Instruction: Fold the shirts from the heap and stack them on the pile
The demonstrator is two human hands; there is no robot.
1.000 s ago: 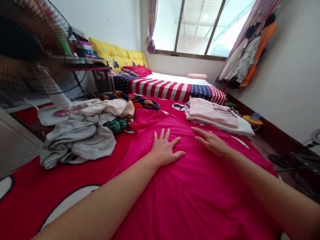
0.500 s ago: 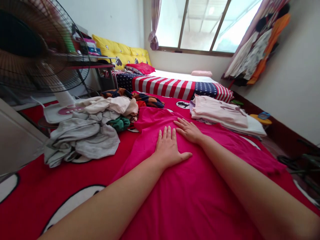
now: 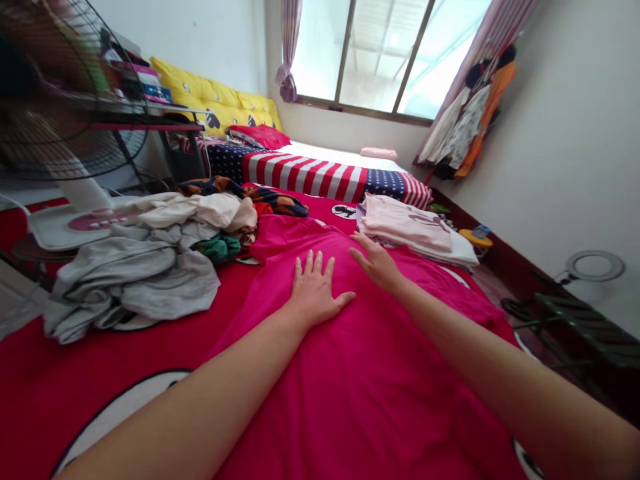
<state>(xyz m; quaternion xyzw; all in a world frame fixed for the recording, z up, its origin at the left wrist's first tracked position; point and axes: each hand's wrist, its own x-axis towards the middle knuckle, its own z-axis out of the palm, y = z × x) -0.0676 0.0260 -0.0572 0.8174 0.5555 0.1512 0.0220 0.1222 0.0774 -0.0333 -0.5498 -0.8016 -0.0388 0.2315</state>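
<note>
A bright pink shirt (image 3: 350, 373) lies spread out on the red blanket (image 3: 30, 387) before me. My left hand (image 3: 315, 293) rests flat on its middle, fingers spread and thumb pointing right. My right hand (image 3: 379, 265) is just right of it, tilted on edge over the shirt with its fingers stretched out; whether it touches the cloth I cannot tell. Neither hand holds anything. Left of the shirt is a loose heap of clothes with a grey garment (image 3: 145, 273), a cream one (image 3: 195, 208) and a green one (image 3: 219, 248). Beyond my right hand lies a stack of folded clothes (image 3: 407, 223), pale pink on top.
A standing fan (image 3: 75, 190) is at the left. Farther back, a bed with a stars-and-stripes cover (image 3: 305, 170) stands below the window. Clothes (image 3: 470, 120) hang at the right wall. A yellow stool (image 3: 475, 241) and a ring light (image 3: 595, 265) are at the right.
My view has turned a little to the right, bringing the ring light into sight. My right hand has tipped from flat onto its edge; my left hand stays flat on the shirt.
</note>
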